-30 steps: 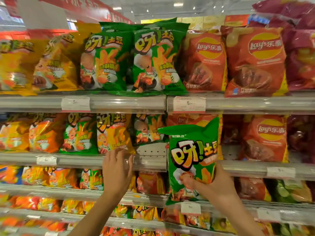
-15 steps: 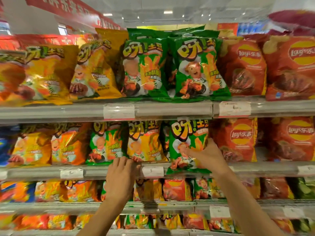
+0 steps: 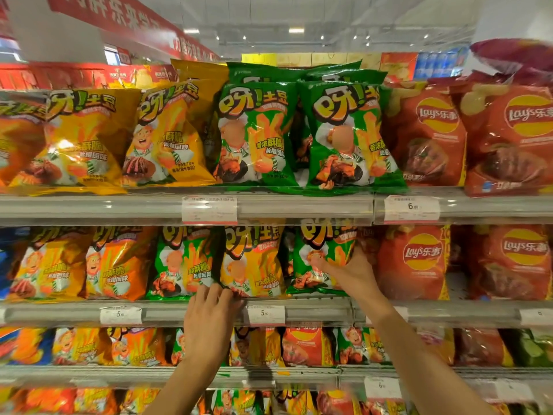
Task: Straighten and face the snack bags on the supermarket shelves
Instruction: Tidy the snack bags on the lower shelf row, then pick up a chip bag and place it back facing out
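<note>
On the second shelf (image 3: 314,311) a green snack bag (image 3: 321,250) stands upright between a yellow bag (image 3: 254,259) and the red Lay's bags (image 3: 416,262). My right hand (image 3: 348,272) grips this green bag, thumb on its front, fingers round its right side. My left hand (image 3: 209,319) reaches to the shelf's front edge, its fingertips at the lower left corner of the yellow bag; whether they pinch it is hidden. Another green bag (image 3: 182,265) stands left of my left hand.
The top shelf (image 3: 299,205) holds yellow, green and red bags facing front. Price tags (image 3: 264,314) hang along the shelf rails. Lower shelves carry more small snack bags. A red banner runs overhead at the upper left.
My right hand has carried the green bag from in front of the shelves into the gap on the second shelf. My left hand stayed at the yellow bag's lower edge. The view has shifted left.
</note>
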The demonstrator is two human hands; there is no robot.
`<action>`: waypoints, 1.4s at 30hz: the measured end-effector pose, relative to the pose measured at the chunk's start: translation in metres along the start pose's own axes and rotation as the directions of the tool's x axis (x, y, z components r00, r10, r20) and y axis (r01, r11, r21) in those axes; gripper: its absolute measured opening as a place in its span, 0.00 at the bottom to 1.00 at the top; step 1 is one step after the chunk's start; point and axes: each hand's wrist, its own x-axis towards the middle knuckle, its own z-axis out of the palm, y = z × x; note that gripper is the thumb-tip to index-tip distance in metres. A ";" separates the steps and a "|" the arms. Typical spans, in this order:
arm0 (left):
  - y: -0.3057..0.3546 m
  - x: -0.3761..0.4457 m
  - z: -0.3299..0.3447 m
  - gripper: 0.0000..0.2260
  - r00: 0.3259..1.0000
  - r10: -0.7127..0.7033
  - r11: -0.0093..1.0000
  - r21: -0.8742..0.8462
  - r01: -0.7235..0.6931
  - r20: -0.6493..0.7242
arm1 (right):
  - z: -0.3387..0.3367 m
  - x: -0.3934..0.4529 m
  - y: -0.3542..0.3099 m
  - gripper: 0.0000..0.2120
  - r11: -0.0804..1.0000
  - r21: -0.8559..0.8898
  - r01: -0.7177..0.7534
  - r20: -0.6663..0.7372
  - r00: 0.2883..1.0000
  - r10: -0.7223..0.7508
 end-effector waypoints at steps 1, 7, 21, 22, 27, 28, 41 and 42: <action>0.001 0.000 -0.002 0.20 1.000 -0.004 1.000 -0.007 0.004 -0.007 | 0.000 0.000 0.001 0.26 1.000 0.011 0.018 0.014 1.000 -0.019; 0.002 -0.001 -0.006 0.21 1.000 -0.028 0.999 -0.018 0.028 0.005 | -0.005 -0.001 0.018 0.34 1.000 0.012 0.025 0.084 0.996 -0.026; -0.001 -0.012 0.005 0.05 0.999 -0.044 0.998 -0.039 0.043 -0.017 | -0.003 -0.004 0.024 0.45 0.994 -0.108 -0.021 -0.019 1.000 0.019; -0.003 -0.014 0.005 0.07 0.999 -0.042 0.996 -0.080 0.041 -0.020 | -0.004 -0.008 0.023 0.49 0.992 -0.124 -0.008 -0.041 0.999 0.003; -0.021 -0.030 0.006 0.10 0.994 -0.086 0.940 -0.337 0.059 -0.066 | 0.005 -0.037 0.011 0.42 0.937 -0.271 0.221 -0.346 0.886 -0.309; -0.027 -0.030 0.006 0.09 0.990 -0.108 0.927 -0.370 0.065 -0.096 | 0.009 -0.042 0.007 0.38 0.919 -0.285 0.272 -0.400 0.837 -0.372; -0.111 0.030 -0.019 0.31 0.873 -0.463 0.613 -0.655 0.441 0.154 | 0.134 -0.058 -0.038 0.48 0.979 -0.139 0.148 -0.055 0.986 -0.157; -0.117 0.035 -0.019 0.35 0.869 -0.449 0.576 -0.675 0.461 0.210 | 0.138 -0.054 -0.039 0.53 0.982 -0.158 0.107 -0.014 0.994 -0.110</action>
